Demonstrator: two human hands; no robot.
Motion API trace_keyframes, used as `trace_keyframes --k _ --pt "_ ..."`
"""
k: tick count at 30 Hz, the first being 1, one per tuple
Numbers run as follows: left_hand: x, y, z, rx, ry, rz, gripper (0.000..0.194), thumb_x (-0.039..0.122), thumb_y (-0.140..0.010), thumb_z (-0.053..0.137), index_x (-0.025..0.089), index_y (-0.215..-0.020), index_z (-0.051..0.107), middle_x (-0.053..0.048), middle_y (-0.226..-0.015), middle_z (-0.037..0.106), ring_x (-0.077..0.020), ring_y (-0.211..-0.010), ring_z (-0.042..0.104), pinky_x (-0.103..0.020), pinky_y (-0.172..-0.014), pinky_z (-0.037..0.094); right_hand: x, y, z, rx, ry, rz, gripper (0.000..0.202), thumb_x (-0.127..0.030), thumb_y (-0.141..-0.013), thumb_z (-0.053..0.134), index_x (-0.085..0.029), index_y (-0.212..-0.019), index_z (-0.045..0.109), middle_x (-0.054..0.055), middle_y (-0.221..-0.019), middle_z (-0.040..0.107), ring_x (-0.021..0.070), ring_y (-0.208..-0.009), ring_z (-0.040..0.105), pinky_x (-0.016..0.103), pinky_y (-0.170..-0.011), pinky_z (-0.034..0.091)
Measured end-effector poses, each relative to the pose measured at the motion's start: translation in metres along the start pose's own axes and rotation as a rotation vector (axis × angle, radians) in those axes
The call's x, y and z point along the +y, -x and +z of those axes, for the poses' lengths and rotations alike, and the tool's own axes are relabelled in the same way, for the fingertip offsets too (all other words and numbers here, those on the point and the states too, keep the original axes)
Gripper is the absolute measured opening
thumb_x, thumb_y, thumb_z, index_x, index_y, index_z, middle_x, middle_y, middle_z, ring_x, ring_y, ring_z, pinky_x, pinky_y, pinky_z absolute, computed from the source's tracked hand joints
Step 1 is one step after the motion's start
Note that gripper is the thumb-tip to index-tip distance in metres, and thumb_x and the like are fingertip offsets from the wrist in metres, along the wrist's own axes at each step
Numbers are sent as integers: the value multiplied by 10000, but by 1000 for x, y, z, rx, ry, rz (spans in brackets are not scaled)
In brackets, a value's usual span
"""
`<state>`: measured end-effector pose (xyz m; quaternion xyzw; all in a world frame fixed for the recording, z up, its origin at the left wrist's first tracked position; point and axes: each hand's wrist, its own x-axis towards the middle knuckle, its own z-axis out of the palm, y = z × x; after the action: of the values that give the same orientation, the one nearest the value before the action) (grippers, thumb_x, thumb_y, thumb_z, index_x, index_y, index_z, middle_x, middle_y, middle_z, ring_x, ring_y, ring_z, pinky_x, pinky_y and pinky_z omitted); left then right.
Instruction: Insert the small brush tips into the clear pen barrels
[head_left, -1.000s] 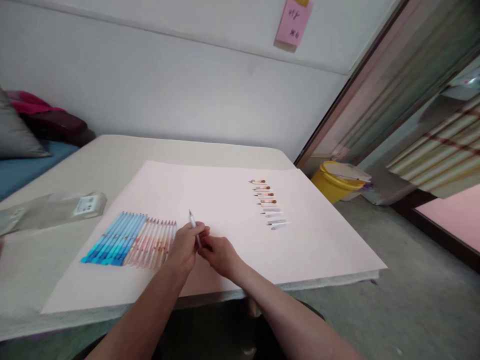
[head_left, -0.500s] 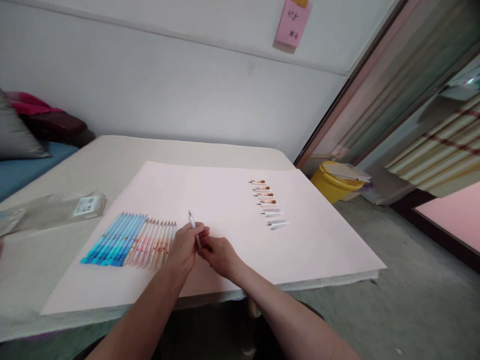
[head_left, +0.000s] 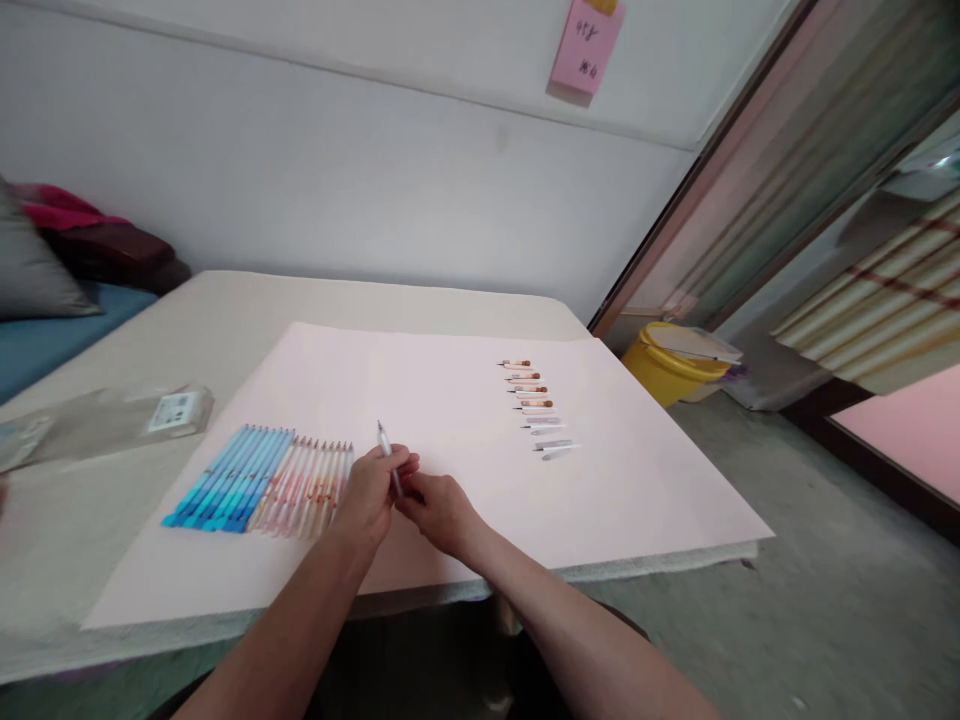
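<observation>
A pale pen (head_left: 384, 440) slants upward with its tip pointing away from me. My left hand (head_left: 371, 488) is closed around its barrel. At the pen's lower end, the fingers of my right hand (head_left: 441, 508) are pinched together on it; part of that grip is hidden. Left of my hands lies a row of blue pens (head_left: 232, 475), side by side with a row of pink and white pens (head_left: 307, 485). Further right, a column of several pens taken apart (head_left: 534, 404) lies on the pink sheet (head_left: 450, 380), some pieces with brown ends.
A clear plastic bag with a white label (head_left: 174, 411) rests on the cream table (head_left: 247, 295) at left. Behind the table stands a pale wall with a pink note (head_left: 586, 45). A yellow bin (head_left: 660, 368) is on the floor beyond the right edge.
</observation>
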<state>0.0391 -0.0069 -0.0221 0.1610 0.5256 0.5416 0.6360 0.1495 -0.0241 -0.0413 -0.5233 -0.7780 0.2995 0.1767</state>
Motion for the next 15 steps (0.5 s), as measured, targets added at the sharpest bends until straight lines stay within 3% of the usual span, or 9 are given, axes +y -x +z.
trace_keyframes --k 15 --pt "-3 -2 -1 -3 -16 4 161 124 -610 656 112 -750 579 -74 -687 639 -135 -623 612 -231 -570 451 -1 1 0 -23 44 19 167 -296 -826 479 -199 -812 613 -3 -689 618 112 -591 519 212 -530 275"
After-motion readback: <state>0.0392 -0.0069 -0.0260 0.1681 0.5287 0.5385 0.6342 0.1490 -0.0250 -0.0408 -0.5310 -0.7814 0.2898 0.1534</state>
